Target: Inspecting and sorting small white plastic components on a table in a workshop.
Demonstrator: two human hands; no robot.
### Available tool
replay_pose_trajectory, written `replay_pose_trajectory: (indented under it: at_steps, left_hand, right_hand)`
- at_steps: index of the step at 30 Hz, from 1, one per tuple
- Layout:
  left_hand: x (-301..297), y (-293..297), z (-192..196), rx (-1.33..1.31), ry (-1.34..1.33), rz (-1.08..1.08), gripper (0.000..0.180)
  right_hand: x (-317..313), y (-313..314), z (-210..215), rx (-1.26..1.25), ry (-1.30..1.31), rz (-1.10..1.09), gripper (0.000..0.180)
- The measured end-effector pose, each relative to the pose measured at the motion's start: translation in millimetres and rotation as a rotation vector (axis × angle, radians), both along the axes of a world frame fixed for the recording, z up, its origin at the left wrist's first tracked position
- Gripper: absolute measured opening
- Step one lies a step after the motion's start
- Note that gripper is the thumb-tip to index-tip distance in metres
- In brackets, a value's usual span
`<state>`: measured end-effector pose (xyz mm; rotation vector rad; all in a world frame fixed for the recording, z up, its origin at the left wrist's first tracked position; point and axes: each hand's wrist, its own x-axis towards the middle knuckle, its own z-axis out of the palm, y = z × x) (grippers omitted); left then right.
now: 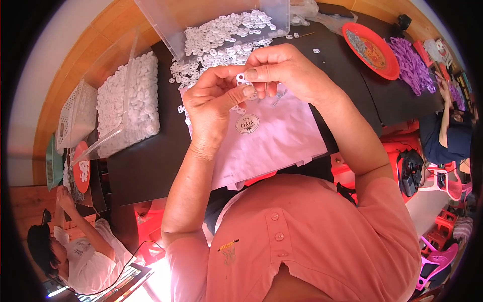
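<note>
My left hand (pixel 214 100) and my right hand (pixel 294 73) meet above a pink cloth bag (pixel 282 143) spread on the table. Between left thumb and index finger is a small white plastic piece with holes (pixel 241 78). My right thumb and fingers pinch at the same piece's edge; whether they also hold a second small part is hidden. More white bits show just beneath the hands, partly covered by fingers. A heap of loose white pieces (pixel 188 73) lies just beyond my hands, spilling from a clear plastic bin (pixel 168 32) tipped on its side.
On the left stands a clear box (pixel 108 133) full of white pieces, beside a white perforated basket (pixel 75 118). A red plate (pixel 387 73) with small metal parts sits far right, next to purple strips (pixel 412 68). Co-workers sit at both sides of the dark table (pixel 141 176).
</note>
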<state>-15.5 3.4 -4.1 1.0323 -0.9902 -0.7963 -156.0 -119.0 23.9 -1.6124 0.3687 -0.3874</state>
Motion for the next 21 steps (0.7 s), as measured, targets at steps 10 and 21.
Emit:
replay_pose_trajectory:
  at_steps: [10,21]
  left_hand:
    - [-4.6,-3.8,-7.1,-0.166,-0.304,0.094,0.026]
    - [-5.2,5.0,-1.6,-0.165,-0.300,-0.016,0.029]
  right_hand:
    - [-4.1,1.0,0.5,0.054,-0.027,0.029,0.020]
    - [-12.8,7.1,2.1,0.062,0.000,0.039,0.022]
